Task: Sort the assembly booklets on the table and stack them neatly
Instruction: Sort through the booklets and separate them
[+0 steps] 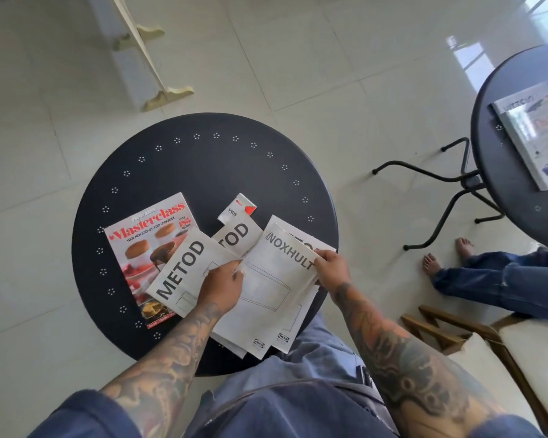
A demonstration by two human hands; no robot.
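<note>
Several white assembly booklets lie fanned on the near half of a round black table (203, 165). A METOD booklet (181, 273) lies at the left, overlapping a Masterclass cookbook (139, 245). A second METOD booklet (237, 237) pokes out behind it. A KNOXHULT booklet (275, 279) lies on top at the right, over another booklet (304, 245). My left hand (223, 284) presses on the booklets where the left METOD meets the KNOXHULT. My right hand (331, 267) pinches the KNOXHULT booklet's right top corner. A small white and red leaflet (237, 208) lies behind the pile.
A second black round table (494, 159) at the right carries a magazine (538, 134). Another person's bare feet (446, 251) and jeans are on the tiled floor beside it. A cushioned wooden seat (487, 349) stands at my right. White furniture legs (146, 64) stand beyond the table.
</note>
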